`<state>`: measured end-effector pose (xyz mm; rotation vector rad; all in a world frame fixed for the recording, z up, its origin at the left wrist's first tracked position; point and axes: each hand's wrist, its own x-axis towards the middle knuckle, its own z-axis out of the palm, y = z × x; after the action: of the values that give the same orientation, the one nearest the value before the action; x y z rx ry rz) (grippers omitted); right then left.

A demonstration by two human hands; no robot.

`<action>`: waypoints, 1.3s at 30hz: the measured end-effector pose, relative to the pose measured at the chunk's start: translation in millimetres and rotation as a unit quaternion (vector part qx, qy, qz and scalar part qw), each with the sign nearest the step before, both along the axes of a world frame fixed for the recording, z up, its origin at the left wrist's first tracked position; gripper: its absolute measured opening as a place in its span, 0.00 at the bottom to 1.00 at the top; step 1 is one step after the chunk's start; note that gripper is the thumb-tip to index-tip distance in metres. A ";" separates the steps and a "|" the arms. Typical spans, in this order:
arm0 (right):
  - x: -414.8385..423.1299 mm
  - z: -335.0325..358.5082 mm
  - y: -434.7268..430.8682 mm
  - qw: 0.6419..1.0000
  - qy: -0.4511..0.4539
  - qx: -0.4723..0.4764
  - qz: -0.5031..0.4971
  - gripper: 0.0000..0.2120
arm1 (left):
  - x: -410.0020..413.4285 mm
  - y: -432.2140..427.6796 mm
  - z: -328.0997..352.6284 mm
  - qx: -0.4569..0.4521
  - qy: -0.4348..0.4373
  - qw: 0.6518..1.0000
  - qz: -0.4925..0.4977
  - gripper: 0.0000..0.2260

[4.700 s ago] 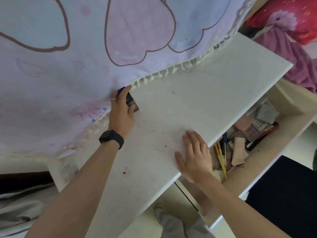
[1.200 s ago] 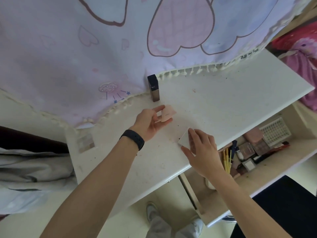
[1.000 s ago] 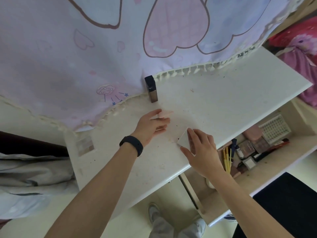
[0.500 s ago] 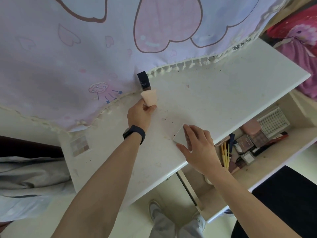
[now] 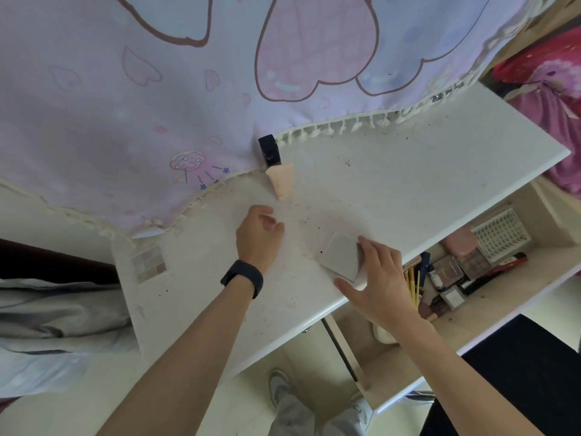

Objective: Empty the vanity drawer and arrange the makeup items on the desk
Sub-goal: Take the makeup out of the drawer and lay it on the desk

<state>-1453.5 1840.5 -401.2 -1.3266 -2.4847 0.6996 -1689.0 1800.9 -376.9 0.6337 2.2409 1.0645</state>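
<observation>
Touching white compact (image 5: 341, 258) with spread right hand (image 5: 379, 280), left hand (image 5: 258, 236) loosely curled

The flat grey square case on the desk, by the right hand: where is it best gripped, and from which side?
Pinch the grey square case by two opposite edges, coming from above. It lies flat and thin on the desk, so probably only its edges offer a hold. The right hand has fingers on its right edge, and the thumb could close on the front edge.
</observation>
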 end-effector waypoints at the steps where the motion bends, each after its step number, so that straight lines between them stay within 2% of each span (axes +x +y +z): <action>1: -1.1 0.9 -1.8 1.000 0.001 -0.002 -0.007 0.40 | 7.0 -10.9 1.8 -0.009 -0.005 1.000 -0.025 0.12; 4: -17.2 14.7 -7.7 0.992 0.041 -0.118 -0.023 0.32 | 25.6 -35.8 7.9 -0.030 -0.059 0.991 -0.118 0.16; 6: -35.2 28.2 -11.4 0.969 0.096 -0.228 -0.018 0.21 | 28.6 -44.2 16.2 -0.024 -0.129 0.981 -0.140 0.19; 8: -52.9 35.9 -15.9 0.937 0.146 -0.316 -0.018 0.14 | 23.0 -51.4 27.6 -0.006 -0.180 0.973 -0.142 0.19; 11: -73.9 37.6 -21.0 0.908 0.186 -0.376 -0.022 0.22 | -1.2 -62.9 46.4 -0.006 -0.212 0.965 -0.156 0.15; 13: -86.5 34.7 -23.0 0.898 0.193 -0.394 0.013 0.26 | -25.2 -73.6 56.3 -0.041 -0.217 0.958 -0.182 0.12; 15: -99.6 33.9 -25.4 0.889 0.189 -0.413 0.049 0.29 | -48.3 -85.0 63.6 -0.086 -0.201 0.952 -0.212 0.13; 17: -110.5 34.0 -27.5 0.883 0.191 -0.424 0.065 0.29 | -65.6 -94.1 68.9 -0.140 -0.146 0.945 -0.256 0.16; 19: -115.7 31.0 -28.8 0.892 0.197 -0.402 0.064 0.27 | -80.8 -101.9 70.1 -0.171 -0.101 0.942 -0.271 0.19; 20: -115.1 27.5 -29.2 0.910 0.182 -0.367 0.065 0.26 | -87.8 -104.9 69.5 -0.159 -0.095 0.951 -0.249 0.19; 23: -100.4 11.7 -37.1 0.969 0.109 -0.208 0.077 0.29 | -103.7 -109.6 60.4 -0.049 -0.071 0.994 -0.070 0.16; 25: -88.6 0.0 -46.9 0.981 0.091 -0.140 0.100 0.29 | -109.3 -111.8 46.4 -0.015 0.014 1.000 -0.003 0.17; 27: -83.2 -9.0 -53.7 0.986 0.067 -0.082 0.127 0.28 | -115.2 -114.7 28.0 -0.041 0.092 0.994 -0.042 0.21; 29: -84.5 -11.7 -56.5 0.990 0.048 -0.051 0.122 0.27 | -124.1 -116.0 12.5 -0.109 0.159 0.975 -0.113 0.28; 32: -87.5 -9.1 -57.1 0.993 0.049 -0.047 0.095 0.26 | -135.1 -114.6 2.0 -0.218 0.284 0.914 -0.194 0.36; 36: -87.6 -9.0 -58.2 0.994 0.033 -0.036 0.100 0.27 | -137.3 -116.4 1.7 -0.203 0.323 0.892 -0.242 0.36; 39: -89.0 -9.5 -58.5 0.993 0.035 -0.042 0.102 0.26 | -140.5 -115.3 0.5 -0.231 0.323 0.875 -0.275 0.37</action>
<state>-1542.5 1782.0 -410.7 -1.0638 -2.5827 0.8886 -1829.5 1685.6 -376.3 1.4447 2.4599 -0.0011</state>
